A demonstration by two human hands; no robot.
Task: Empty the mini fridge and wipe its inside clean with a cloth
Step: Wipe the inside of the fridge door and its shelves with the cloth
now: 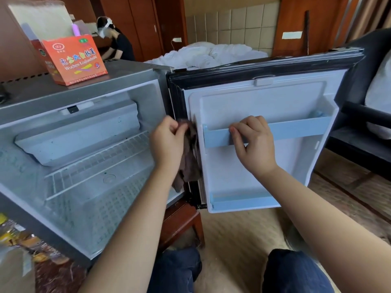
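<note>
The grey mini fridge stands open, its white inside holding only a wire shelf and the freezer box. Its door is swung out to the right. My left hand grips a brown cloth against the door's black hinge-side seal, and the cloth hangs down below the hand. My right hand holds the light blue upper door rail, with the fingers curled over its top edge. A second blue rail runs along the door's bottom.
An orange carton sits on top of the fridge. Packets and bottles lie on the floor at lower left. A wooden stool supports the fridge. A bed and another person are behind. A dark chair stands right.
</note>
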